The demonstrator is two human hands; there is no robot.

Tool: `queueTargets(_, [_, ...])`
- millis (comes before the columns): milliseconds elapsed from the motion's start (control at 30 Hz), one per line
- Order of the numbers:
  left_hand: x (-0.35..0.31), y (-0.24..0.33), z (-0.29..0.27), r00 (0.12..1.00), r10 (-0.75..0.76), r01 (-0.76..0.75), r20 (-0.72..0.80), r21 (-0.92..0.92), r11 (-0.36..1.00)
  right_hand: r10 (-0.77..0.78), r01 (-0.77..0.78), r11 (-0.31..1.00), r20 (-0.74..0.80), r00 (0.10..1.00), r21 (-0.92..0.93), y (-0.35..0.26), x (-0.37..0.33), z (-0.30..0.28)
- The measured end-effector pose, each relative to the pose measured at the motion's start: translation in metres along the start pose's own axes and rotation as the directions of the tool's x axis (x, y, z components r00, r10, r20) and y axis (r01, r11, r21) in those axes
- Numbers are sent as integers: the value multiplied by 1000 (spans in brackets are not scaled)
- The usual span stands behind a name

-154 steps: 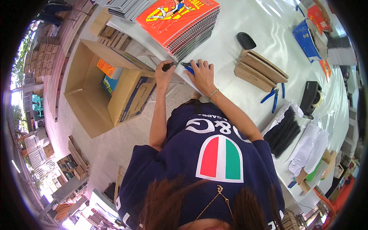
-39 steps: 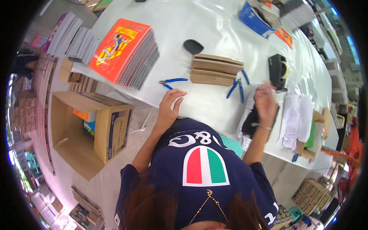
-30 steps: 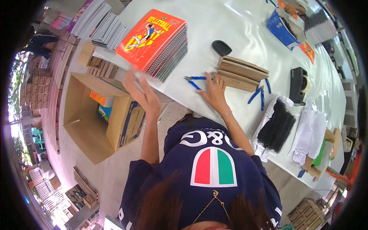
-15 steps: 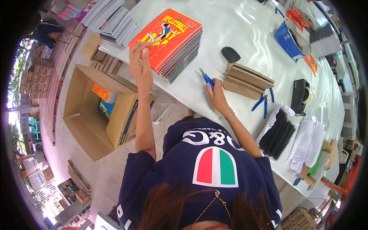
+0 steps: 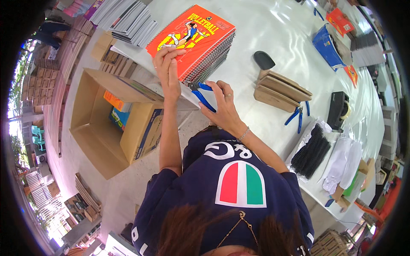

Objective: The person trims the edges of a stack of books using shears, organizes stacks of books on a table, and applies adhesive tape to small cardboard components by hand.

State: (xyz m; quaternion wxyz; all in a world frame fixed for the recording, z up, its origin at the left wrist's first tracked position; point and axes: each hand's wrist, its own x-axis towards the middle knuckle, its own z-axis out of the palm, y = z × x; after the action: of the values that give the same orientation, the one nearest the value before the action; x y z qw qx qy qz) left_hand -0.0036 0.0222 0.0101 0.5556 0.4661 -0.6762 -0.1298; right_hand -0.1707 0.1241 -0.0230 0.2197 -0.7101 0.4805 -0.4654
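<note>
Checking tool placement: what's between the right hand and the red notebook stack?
The head view shows blue-handled pliers, held by the right hand, tips toward the stack.

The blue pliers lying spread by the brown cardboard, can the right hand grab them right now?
Probably not straight away: the right hand holds another blue-handled pair. Otherwise, nothing seems to block its way to the blue pliers beside the brown cardboard.

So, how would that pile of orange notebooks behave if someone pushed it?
The notebook stack would probably feel heavy, being many spiral-bound books deep. Upper books might slide, since no strap shows around them. The dark coils look close-packed, so neighbouring books could snag.
</note>
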Motion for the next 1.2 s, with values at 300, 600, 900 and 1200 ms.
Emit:
queueTargets(300, [0,-4,0,999,37,-37,-3,10,999,-27,27,994,5,1000,-110,5,4,9])
queueTargets(600, [0,-3,1,999,37,-37,-8,16,999,-26,26,999,22,999,-28,10,4,10])
queueTargets(900, [-2,-5,0,999,40,-40,-9,21,999,63,-763,-107,770,635,637,-2,10,-5])
queueTargets(1200, [-2,-6,2,999,33,-33,10,22,999,51,-51,999,11,999,4,8,-2,5])
